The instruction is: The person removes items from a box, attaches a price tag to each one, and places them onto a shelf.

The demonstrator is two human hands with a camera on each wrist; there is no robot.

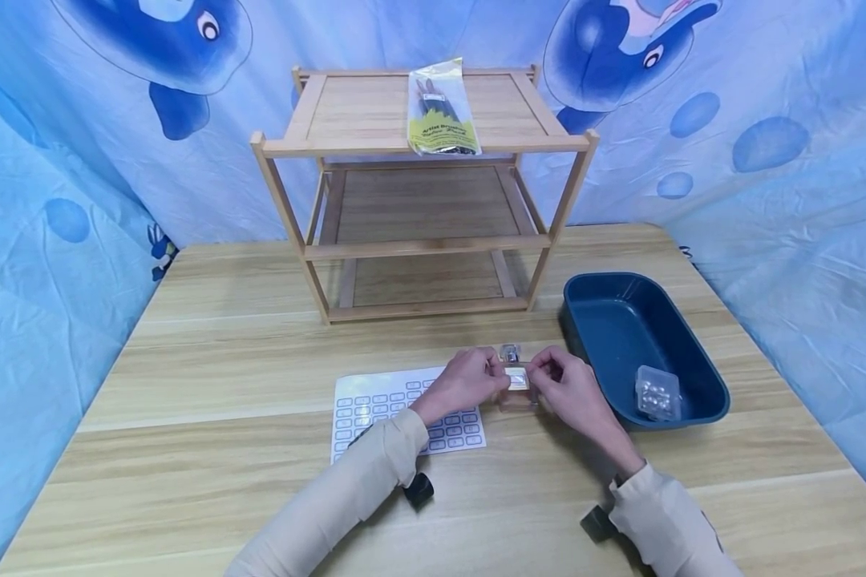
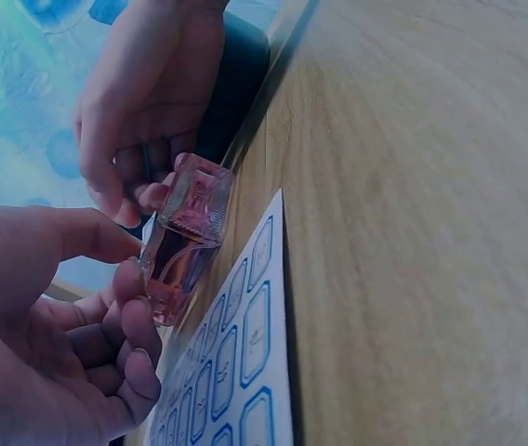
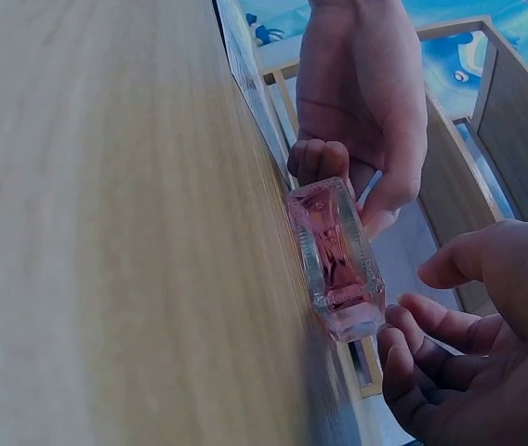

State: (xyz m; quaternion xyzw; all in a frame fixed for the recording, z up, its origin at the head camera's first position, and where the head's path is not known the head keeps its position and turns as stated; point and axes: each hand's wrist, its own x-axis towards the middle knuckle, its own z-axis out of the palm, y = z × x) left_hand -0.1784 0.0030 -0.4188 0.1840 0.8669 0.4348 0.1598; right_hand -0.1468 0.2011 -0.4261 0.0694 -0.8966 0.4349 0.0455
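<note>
A small clear glass perfume bottle [image 1: 517,398] with pink liquid lies on the table, its pale label [image 1: 516,378] facing up and its clear stopper [image 1: 510,352] toward the shelf. My left hand [image 1: 471,375] is at its left side, thumb and forefinger close together by the label's edge. From the opposite side my right hand [image 1: 567,385] grips it with bent fingers, and its fingertips [image 3: 399,314] are right at the glass. The bottle's base [image 3: 334,243] shows in the right wrist view. A white sticker sheet [image 1: 361,387] with blue-bordered labels lies under my left forearm.
A dark blue basin [image 1: 621,320] stands at the right, holding a small clear box [image 1: 657,393] of shiny pieces. Behind is a three-tier wooden shelf [image 1: 426,244], with a packet of artist brushes [image 1: 442,112] on top. Blue patterned curtains [image 1: 779,240] surround the table.
</note>
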